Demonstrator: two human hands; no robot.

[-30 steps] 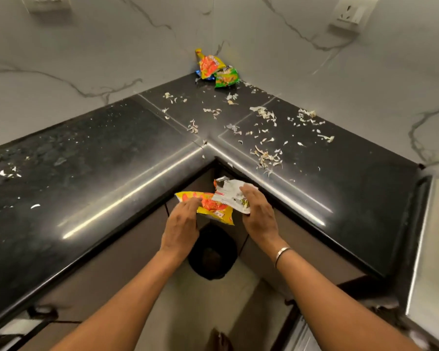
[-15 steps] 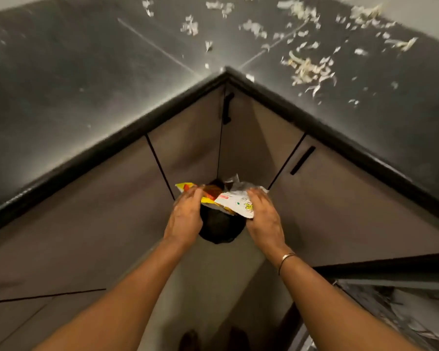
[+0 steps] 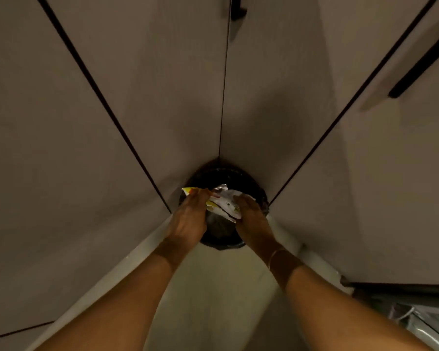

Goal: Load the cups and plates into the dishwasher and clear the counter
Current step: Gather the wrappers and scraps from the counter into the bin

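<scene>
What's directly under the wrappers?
A black bin, below the wrappers held by the left hand and right hand. Hands and wrappers cover most of its inside.

Floor and bin, as we see them.
On our pale floor (image 3: 213, 287) stands a black bin (image 3: 221, 174), tucked into the cabinets' (image 3: 112, 148) corner.

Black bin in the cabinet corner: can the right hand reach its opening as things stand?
Probably yes. The right hand, holding the crumpled wrappers together with the left hand, appears to be directly over the black bin, whose mouth is open. Nothing shows between them.
</scene>
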